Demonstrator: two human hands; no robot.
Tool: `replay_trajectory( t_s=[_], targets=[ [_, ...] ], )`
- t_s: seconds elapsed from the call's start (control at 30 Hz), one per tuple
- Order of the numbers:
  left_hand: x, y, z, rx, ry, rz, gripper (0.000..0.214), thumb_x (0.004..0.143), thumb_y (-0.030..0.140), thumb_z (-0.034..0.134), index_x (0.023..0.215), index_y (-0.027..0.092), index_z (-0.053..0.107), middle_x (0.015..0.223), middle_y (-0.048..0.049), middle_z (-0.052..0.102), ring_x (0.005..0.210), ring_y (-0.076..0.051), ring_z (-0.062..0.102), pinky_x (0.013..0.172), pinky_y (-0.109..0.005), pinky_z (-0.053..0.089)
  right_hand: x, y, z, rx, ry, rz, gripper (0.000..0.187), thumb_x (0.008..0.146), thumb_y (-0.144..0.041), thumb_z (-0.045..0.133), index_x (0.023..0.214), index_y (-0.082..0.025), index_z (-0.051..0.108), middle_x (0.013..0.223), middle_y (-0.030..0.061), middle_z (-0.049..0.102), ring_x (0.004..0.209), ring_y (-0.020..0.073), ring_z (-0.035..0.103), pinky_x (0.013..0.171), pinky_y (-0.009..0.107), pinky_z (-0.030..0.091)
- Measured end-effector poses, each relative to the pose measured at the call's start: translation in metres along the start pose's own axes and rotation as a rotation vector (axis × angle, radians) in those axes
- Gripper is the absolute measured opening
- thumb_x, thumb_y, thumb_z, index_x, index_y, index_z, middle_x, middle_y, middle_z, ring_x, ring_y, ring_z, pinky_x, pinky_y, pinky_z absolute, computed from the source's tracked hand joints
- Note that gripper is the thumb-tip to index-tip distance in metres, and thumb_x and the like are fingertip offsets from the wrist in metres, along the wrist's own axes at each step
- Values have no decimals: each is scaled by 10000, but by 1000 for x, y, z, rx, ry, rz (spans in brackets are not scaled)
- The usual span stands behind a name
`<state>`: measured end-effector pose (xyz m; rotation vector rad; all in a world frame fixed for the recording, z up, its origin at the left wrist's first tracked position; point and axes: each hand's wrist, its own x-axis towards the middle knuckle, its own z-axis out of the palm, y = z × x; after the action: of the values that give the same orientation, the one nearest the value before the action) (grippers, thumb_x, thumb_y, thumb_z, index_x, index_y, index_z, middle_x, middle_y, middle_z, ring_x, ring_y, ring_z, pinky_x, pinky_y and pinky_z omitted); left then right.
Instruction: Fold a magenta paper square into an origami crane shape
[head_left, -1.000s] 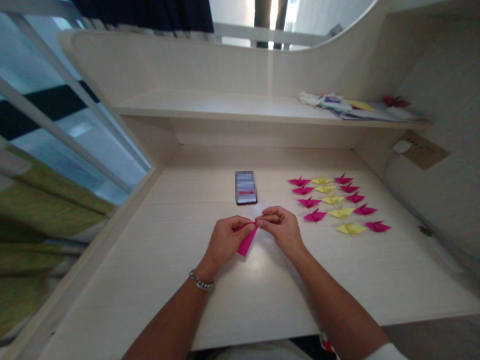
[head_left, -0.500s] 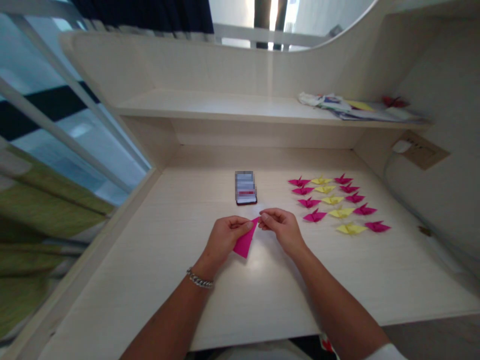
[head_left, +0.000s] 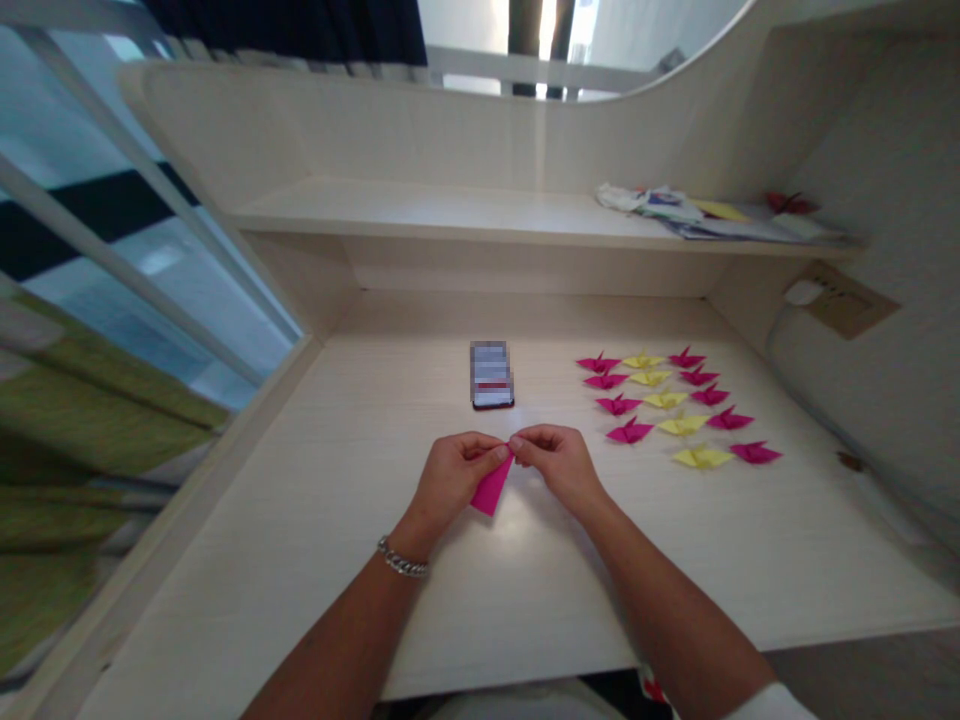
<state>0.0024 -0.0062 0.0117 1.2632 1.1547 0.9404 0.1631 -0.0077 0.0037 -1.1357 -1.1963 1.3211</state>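
Note:
A folded piece of pink origami paper (head_left: 491, 490) is held between my two hands above the desk. My left hand (head_left: 456, 475) pinches it along its left side, thumb on top, and covers part of it. At the paper's upper tip, the thumb and fingertips of my right hand (head_left: 559, 460) are pinched closed on it. The wide end of the paper points down towards me. To the right, paper cranes in pink (head_left: 630, 431) and yellow (head_left: 702, 457) sit in rows on the desk.
A phone (head_left: 492, 376) with a lit, blurred screen lies just beyond my hands. Papers (head_left: 720, 215) rest on the shelf (head_left: 450, 215) above the desk (head_left: 300, 560). At the right wall, a white plug (head_left: 804, 292) with a cable sits in a socket plate.
My right hand has moved slightly left and down, and its fingertips now close on the paper's upper tip. My left hand keeps its pinch, nearly in place.

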Motion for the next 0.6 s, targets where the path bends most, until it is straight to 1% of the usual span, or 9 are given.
replay_trajectory(
  t_s=[0.33,0.6],
  targets=[
    [0,2,0,71,14,32,232,705,349,691,798,140,731,792,-85,738,664,-170,648,608,-258,495,-1,-1,0,36,7,15,168,648,-314,728,704,-157,711,617,20,654,565,126,562,570,257,442],
    [0,3,0,72,13,40,234,700,348,694,795,137,729,781,-85,735,670,-178,648,611,-265,500,-2,-3,3,51,22,27,180,617,-325,748,687,-164,708,620,20,665,565,133,573,572,261,452]
  ],
)
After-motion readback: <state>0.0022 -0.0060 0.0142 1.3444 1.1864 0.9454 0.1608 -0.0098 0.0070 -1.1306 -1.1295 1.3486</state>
